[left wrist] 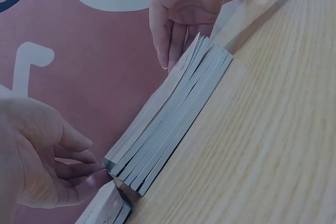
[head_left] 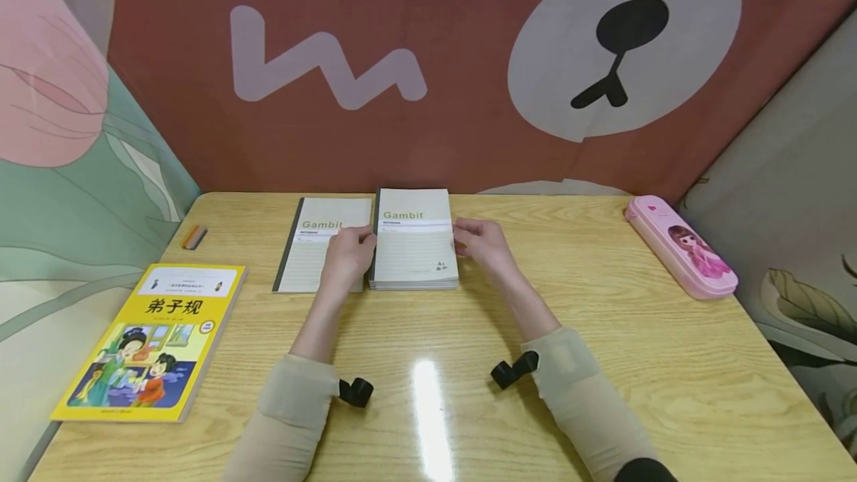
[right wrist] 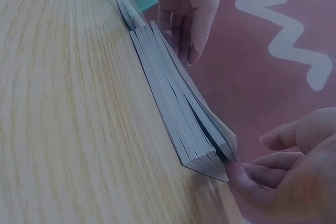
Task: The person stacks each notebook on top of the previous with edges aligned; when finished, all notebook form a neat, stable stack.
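Observation:
A stack of white Gambit notebooks [head_left: 413,244] with dark spines lies at the table's back middle. At its spine side is my left hand [head_left: 346,255], fingertips right at the edge and the thumb raised apart from the stack. On the opposite side my right hand [head_left: 484,242] touches the stack's edge with its fingers, the thumb also standing off. Narrow gaps show between the upper notebooks [right wrist: 184,98] in the right wrist view, and their edges fan unevenly. Left of the stack lies another Gambit notebook [head_left: 301,262], partly hidden by my left hand.
A yellow picture book [head_left: 154,341] lies at the table's left. Behind it sits a small orange-and-grey block [head_left: 194,237] resembling an eraser. A pink pencil case [head_left: 683,248] rests at the back right. A printed cloth wall [head_left: 469,147] rises along the table's back edge.

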A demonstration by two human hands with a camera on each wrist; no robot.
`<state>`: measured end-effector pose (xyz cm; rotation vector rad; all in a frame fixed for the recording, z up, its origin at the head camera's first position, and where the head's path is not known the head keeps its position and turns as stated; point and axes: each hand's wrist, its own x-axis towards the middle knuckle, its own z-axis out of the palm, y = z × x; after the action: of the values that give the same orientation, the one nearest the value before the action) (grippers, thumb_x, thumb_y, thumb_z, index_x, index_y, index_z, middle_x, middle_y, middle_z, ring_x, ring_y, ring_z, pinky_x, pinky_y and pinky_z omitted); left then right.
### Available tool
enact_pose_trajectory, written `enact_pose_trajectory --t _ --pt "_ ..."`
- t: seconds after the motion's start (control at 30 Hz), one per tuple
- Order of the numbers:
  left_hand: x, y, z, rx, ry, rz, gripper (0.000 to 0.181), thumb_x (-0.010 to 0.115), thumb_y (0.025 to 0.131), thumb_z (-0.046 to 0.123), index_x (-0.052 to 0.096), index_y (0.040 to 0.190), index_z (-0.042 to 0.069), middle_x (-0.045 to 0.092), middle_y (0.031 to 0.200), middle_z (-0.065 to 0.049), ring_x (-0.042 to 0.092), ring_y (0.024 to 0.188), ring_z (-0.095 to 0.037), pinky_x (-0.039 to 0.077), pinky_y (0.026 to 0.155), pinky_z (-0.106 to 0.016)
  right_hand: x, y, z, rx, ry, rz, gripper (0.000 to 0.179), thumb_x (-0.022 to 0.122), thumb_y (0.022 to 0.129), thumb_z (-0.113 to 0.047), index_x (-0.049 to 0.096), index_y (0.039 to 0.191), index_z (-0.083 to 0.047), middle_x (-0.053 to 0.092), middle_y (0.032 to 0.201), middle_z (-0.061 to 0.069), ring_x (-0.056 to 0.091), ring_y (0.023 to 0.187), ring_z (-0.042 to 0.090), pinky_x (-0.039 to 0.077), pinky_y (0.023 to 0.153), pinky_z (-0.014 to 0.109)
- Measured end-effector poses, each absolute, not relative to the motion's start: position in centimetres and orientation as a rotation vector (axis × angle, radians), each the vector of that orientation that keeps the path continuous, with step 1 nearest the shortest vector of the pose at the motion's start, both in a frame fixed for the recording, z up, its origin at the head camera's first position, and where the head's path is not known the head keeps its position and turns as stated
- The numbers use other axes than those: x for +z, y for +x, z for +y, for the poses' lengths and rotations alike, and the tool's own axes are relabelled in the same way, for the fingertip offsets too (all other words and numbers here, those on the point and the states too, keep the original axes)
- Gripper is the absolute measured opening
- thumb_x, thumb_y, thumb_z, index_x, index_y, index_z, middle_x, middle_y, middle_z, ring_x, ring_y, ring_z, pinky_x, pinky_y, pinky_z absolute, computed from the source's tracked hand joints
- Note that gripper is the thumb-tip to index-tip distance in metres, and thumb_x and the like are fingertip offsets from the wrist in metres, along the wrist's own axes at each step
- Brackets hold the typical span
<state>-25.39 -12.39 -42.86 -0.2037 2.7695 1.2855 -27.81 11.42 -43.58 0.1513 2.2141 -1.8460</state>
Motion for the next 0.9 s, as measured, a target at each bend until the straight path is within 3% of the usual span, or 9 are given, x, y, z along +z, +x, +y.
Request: enact_pose_trajectory --t 0.27,0.5,0.77,0.83,0.9 --pt "-42.85 -25.40 -12.32 1.277 -0.207 2.757 0.038 0.048 0.107 0.016 0.063 0.141 0.008 0.055 0.152 -0.014 0.056 0.098 -0.028 0.034 0.062 -0.031 -43.39 -27.73 11.35 -1.801 0.159 2.255 0.051 0.056 0.106 -0.017 0.046 0.151 0.005 0.048 0.158 0.019 0.060 0.133 0.032 0.054 0.109 0.042" --pt "-42.98 -25.46 -12.34 1.279 -0.196 2.761 0.039 0.047 0.107 0.017 0.062 0.141 0.007 0.055 0.153 -0.015 0.056 0.094 -0.030 0.035 0.062 -0.030 -43.36 -27.58 11.39 -1.743 0.146 2.310 0.049 0.057 0.105 -0.017 0.049 0.149 0.004 0.050 0.156 0.018 0.061 0.132 0.031 0.054 0.108 0.043" --pt "-42.99 -25.54 -12.19 1.273 -0.220 2.755 0.039 0.048 0.107 0.018 0.061 0.142 0.007 0.055 0.153 -0.012 0.059 0.108 -0.030 0.037 0.064 -0.030 -43.28 -27.44 11.49 -1.716 0.135 2.317 0.050 0.056 0.106 -0.018 0.048 0.150 0.003 0.051 0.156 0.018 0.061 0.132 0.031 0.054 0.109 0.043" --pt "-43.03 -25.53 -12.21 1.272 -0.218 2.757 0.039 0.048 0.107 0.019 0.061 0.142 0.008 0.055 0.153 -0.011 0.060 0.113 -0.030 0.041 0.068 -0.032 -43.25 -27.39 11.49 -1.712 0.129 2.318 0.050 0.056 0.106 -0.018 0.048 0.150 0.003 0.050 0.157 0.018 0.061 0.132 0.031 0.053 0.109 0.043" --pt "-43.05 -25.52 -12.26 1.287 -0.222 2.746 0.040 0.048 0.107 0.020 0.060 0.143 0.007 0.055 0.153 -0.012 0.061 0.124 -0.031 0.052 0.081 -0.036 -43.25 -27.38 11.49 -1.713 0.125 2.315 0.051 0.055 0.106 -0.017 0.046 0.151 0.003 0.049 0.157 0.018 0.059 0.134 0.032 0.053 0.110 0.043"
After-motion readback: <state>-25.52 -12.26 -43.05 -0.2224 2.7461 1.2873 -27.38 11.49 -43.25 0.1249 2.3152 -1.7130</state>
